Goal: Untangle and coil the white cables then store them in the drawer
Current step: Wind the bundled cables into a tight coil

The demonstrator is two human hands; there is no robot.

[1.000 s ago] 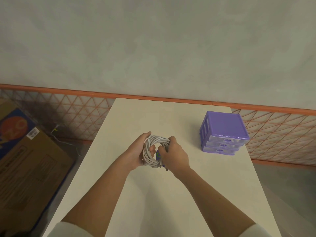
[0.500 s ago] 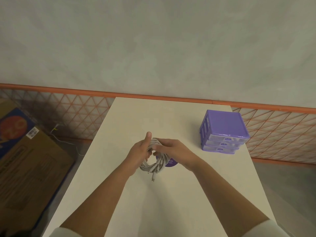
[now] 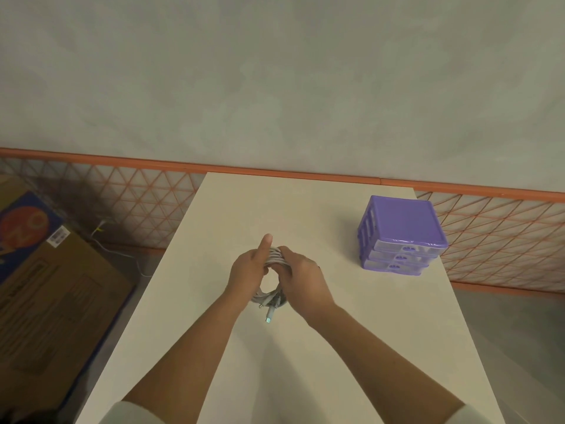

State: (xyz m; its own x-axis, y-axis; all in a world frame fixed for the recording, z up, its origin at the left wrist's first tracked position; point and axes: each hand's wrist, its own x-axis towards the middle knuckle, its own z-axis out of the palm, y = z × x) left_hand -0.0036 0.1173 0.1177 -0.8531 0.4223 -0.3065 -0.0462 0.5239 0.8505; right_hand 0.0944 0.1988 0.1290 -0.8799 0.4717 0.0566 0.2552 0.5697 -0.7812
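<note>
Coil of white cable (image 3: 273,259) held over table (image 3: 214,347), mid-width, between both hands. Left hand (image 3: 248,270) gripping coil's left side, fingers curled round strands, one digit (image 3: 265,244) sticking straight up. Right hand (image 3: 301,278) gripping right side, fingers curled over top of bundle where strands show between the two hands. Hands nearly touching at top of loop. Loop roughly upright, open hole visible between palms. Lower arc of coil (image 3: 265,298) showing below hands, with two loose ends dangling: one short metal-tipped plug (image 3: 260,305), one longer white connector (image 3: 269,316) with pale tip pointing down toward table. Something dark at lower right of loop beside right palm, too unclear to name. Cannot tell if coil bottom touches table surface or hangs just above.

Purple drawer unit (image 3: 402,237) on table's far right side, well apart from hands. Three stacked translucent drawers (image 3: 397,257) facing camera, all pushed in, purple handles on fronts. Flat purple lid on top.

White sleeves (image 3: 134,416) at bottom edge, forearms bare.

Off table: cardboard box (image 3: 55,301) on floor at left, printed orange-and-blue panel and barcode label on it. Thin white wire (image 3: 122,255) on floor near wall. Orange lattice skirting (image 3: 146,197) along wall base, plain grey wall above.
</note>
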